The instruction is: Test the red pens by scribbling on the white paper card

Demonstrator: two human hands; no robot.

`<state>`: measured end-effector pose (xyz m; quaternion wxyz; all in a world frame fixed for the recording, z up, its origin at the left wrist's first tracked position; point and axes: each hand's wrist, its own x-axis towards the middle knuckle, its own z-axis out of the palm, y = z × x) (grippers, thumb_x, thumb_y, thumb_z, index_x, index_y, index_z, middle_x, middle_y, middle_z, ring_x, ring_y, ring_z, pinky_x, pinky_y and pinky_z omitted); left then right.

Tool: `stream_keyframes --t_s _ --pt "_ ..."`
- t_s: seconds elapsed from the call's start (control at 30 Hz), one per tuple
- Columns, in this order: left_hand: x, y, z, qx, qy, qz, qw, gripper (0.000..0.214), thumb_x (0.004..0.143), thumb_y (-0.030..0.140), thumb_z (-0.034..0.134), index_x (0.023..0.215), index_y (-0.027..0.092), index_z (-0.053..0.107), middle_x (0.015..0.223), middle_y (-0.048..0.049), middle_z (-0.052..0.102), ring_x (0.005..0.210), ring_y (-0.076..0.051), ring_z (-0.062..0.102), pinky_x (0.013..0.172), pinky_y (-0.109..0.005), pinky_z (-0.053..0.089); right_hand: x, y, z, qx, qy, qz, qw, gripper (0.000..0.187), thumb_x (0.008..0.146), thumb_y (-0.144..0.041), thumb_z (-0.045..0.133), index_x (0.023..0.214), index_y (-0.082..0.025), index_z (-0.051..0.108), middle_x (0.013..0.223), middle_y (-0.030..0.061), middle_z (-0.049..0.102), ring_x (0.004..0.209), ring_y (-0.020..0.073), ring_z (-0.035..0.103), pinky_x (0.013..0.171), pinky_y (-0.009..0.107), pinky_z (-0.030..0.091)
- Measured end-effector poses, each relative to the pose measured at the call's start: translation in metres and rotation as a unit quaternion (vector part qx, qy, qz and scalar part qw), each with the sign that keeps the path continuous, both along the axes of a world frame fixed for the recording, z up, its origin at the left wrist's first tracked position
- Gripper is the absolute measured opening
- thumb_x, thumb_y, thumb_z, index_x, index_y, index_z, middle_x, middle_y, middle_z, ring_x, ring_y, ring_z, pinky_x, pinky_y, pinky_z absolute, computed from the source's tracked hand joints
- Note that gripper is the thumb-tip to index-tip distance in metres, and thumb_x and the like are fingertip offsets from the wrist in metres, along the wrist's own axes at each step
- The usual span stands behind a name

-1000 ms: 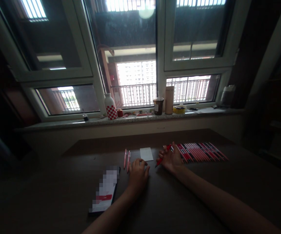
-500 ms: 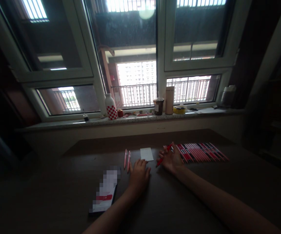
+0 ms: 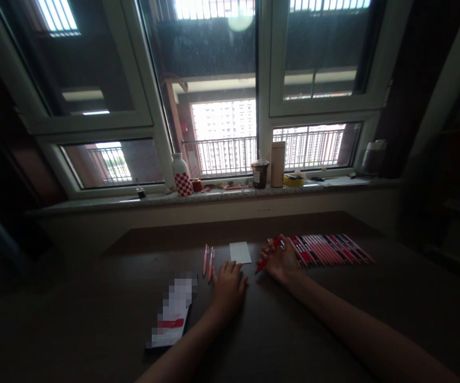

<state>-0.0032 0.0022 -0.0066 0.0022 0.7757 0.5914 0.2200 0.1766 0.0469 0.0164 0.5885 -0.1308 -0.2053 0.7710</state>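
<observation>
My right hand (image 3: 280, 263) is closed around a red pen (image 3: 268, 254), its tip pointing down toward the dark table (image 3: 334, 319). A small white paper slip (image 3: 240, 252) lies just left of that hand. My left hand (image 3: 227, 290) rests flat on the table below the slip, fingers stretched forward and holding nothing. Two pink pens (image 3: 208, 260) lie side by side just left of my left hand. A long row of red and pink pens (image 3: 326, 249) is laid out to the right of my right hand.
A phone-sized flat object with a red band (image 3: 172, 311) lies at the left of my left forearm. On the window sill (image 3: 154, 198) stand a red-checked white bottle (image 3: 182, 175), a dark cup (image 3: 259, 174), a tall tumbler (image 3: 277, 163) and a yellow tape roll (image 3: 293, 179).
My left hand has edged slightly right and forward on the table. The right hand keeps the red pen, barely shifted.
</observation>
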Motion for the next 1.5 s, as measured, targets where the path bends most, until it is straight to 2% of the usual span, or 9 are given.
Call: stream_keyframes --t_s 0.63,1.0,1.5 --pt "-0.0008 -0.0007 -0.0015 -0.003 -0.008 -0.001 1.000 0.037 0.088 0.029 0.045 0.123 0.021 0.054 0.133 -0.0105 0.054 0.129 -0.031 0.040 0.108 -0.063 0.020 -0.0002 0.0009 -0.0022 0.010 0.006 0.004 1.000 0.037 0.080 -0.051 0.052 0.060 -0.021 0.044 0.057 -0.0029 0.048 0.052 0.0139 0.044 0.057 0.032 0.041" --pt "-0.0012 0.0001 -0.0035 0.012 0.004 0.004 1.000 0.038 0.087 0.030 0.047 0.123 0.022 0.055 0.132 -0.0117 0.054 0.128 -0.031 0.041 0.108 -0.060 0.022 -0.0012 -0.0009 -0.0004 0.007 0.001 0.005 1.000 0.044 0.081 -0.061 0.051 0.062 -0.021 0.044 0.058 -0.0025 0.049 0.053 0.0143 0.046 0.058 0.032 0.041" --pt "-0.0008 0.0015 -0.0034 0.003 0.019 0.009 1.000 0.041 0.087 0.034 0.047 0.125 0.021 0.054 0.134 -0.0128 0.053 0.130 -0.032 0.039 0.109 -0.060 0.021 -0.0014 0.0006 -0.0017 0.002 0.002 -0.003 1.000 0.041 0.082 -0.056 0.052 0.061 -0.021 0.046 0.057 -0.0024 0.050 0.051 0.0135 0.045 0.057 0.032 0.042"
